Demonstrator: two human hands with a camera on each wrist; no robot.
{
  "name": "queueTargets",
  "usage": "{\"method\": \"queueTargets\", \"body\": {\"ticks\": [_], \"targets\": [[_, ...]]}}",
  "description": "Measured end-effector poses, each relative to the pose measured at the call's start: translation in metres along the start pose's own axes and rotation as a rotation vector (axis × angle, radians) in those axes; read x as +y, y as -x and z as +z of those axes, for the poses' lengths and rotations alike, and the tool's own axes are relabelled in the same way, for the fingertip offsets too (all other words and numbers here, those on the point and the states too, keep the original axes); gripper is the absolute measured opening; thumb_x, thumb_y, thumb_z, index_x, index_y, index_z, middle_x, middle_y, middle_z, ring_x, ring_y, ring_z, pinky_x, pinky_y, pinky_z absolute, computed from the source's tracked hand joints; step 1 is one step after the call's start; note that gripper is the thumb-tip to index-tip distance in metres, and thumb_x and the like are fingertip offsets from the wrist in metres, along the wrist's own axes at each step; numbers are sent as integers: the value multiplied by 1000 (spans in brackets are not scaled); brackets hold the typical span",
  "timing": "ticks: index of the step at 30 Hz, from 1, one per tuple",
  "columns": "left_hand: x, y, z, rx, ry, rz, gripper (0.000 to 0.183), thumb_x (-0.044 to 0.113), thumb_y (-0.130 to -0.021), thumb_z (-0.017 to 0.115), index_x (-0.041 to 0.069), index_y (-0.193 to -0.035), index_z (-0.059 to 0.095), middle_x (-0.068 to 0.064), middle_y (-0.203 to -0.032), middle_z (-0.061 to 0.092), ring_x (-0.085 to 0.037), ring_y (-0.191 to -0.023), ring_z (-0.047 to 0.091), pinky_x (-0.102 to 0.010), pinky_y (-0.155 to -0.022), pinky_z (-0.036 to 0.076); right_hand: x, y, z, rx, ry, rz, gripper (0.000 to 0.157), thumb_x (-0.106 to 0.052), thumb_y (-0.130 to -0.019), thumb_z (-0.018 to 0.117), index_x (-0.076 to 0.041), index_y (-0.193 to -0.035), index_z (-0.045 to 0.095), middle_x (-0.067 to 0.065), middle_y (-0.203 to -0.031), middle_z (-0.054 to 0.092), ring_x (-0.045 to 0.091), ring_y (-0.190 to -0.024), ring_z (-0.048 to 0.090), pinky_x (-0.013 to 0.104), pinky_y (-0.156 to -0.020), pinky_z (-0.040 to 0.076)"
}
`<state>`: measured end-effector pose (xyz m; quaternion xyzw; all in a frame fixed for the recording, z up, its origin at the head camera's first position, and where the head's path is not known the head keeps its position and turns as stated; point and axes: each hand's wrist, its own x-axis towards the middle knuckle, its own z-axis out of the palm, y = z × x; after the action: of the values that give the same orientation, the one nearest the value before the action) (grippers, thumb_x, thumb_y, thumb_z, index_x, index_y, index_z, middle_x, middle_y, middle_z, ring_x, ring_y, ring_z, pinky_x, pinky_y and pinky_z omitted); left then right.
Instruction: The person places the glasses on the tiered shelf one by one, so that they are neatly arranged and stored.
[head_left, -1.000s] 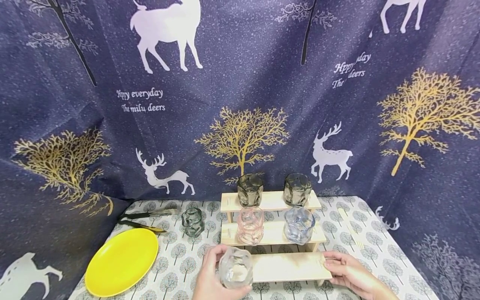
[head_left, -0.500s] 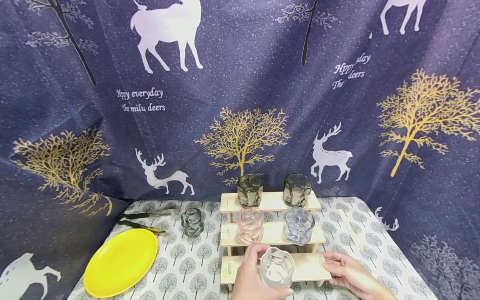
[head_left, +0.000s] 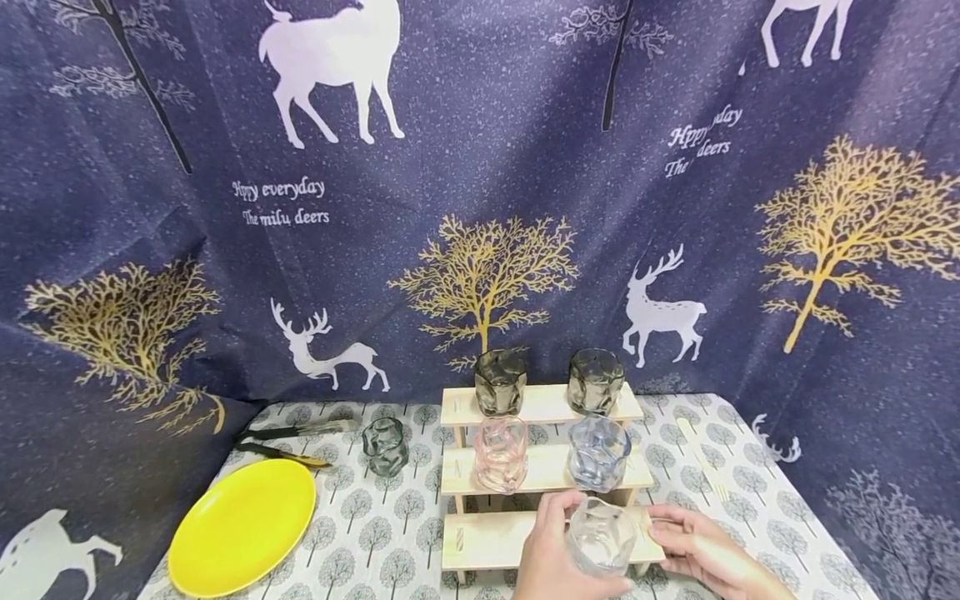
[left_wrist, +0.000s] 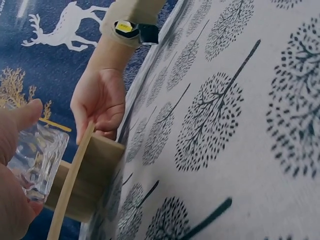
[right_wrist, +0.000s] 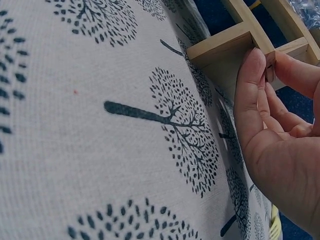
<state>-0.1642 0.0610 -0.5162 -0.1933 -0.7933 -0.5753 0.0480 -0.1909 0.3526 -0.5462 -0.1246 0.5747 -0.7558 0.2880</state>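
My left hand (head_left: 564, 554) grips a clear glass cup (head_left: 602, 537) over the right part of the bottom step of a three-step wooden rack (head_left: 487, 533). In the left wrist view the clear cup (left_wrist: 37, 157) is close to the step board (left_wrist: 70, 185); whether they touch I cannot tell. My right hand (head_left: 697, 550) pinches the right end of that same step, thumb and fingers on the board's edge (right_wrist: 260, 40). On the middle step stand a pink glass cup (head_left: 501, 454) and a blue glass cup (head_left: 599, 454).
Two dark smoky cups (head_left: 500, 383) stand on the top step. Left of the rack is a dark green cup (head_left: 386, 446). Farther left lie a yellow plate (head_left: 242, 527) and black-handled tongs (head_left: 292, 429). A pale fork (head_left: 712, 475) lies at the right.
My left hand has carried the clear cup rightward, from the left end of the bottom step to its right part. The right hand has stayed at the step's right end.
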Motion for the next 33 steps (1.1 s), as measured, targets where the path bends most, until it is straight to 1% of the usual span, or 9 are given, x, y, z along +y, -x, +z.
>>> {"method": "queueTargets", "body": {"ticks": [5, 10, 15, 18, 24, 28, 33], "targets": [[-3, -2, 13, 15, -22, 25, 89, 41, -64, 101, 24, -136, 52, 14, -125, 51, -3, -105, 57, -28, -87, 55, 2, 0, 0, -24, -22, -12, 35, -3, -111, 40, -11, -139, 59, 8, -122, 69, 15, -103, 69, 29, -88, 59], [-3, -3, 20, 50, -56, 50, 89, 42, -64, 101, 21, -136, 52, 14, -122, 51, -3, -103, 57, -28, -85, 55, 2, 0, 0, -32, -29, -11, 36, -3, -111, 39, -14, -138, 60, 8, -123, 68, 16, -104, 69, 29, -89, 59], [-3, -4, 24, 95, -97, 26, 91, 45, -62, 101, 25, -136, 51, 17, -123, 50, -4, -105, 58, -30, -88, 55, 2, 0, 0, -18, -16, -2, 34, -5, -111, 40, -11, -139, 59, 8, -122, 68, 15, -103, 69, 28, -88, 59], [-2, -6, 26, 106, -116, 4, 92, 45, -61, 101, 27, -136, 50, 18, -124, 50, -5, -108, 58, -31, -91, 55, 2, -1, -1, -5, -8, 5, 33, -5, -111, 41, -10, -138, 58, 9, -120, 68, 14, -101, 68, 27, -86, 59], [-1, -7, 27, 96, -132, -37, 95, 46, -60, 101, 29, -137, 48, 20, -126, 49, -5, -111, 57, -31, -94, 53, 1, -1, -1, -5, -7, 7, 33, -4, -111, 40, -8, -139, 57, 9, -119, 68, 14, -101, 68, 28, -86, 59], [0, -8, 28, 85, -146, -61, 96, 48, -61, 100, 28, -138, 48, 20, -127, 48, -5, -113, 56, -32, -96, 53, 1, 0, -1, -7, -16, 5, 34, -5, -111, 40, -6, -141, 56, 9, -120, 67, 15, -101, 68, 28, -86, 59], [1, -7, 26, 71, -165, -74, 97, 52, -63, 98, 26, -141, 47, 17, -130, 49, -8, -116, 57, -33, -97, 53, 2, -1, 0, -20, -25, -2, 34, -4, -111, 40, -7, -141, 57, 9, -121, 68, 14, -102, 68, 27, -87, 59]]}}
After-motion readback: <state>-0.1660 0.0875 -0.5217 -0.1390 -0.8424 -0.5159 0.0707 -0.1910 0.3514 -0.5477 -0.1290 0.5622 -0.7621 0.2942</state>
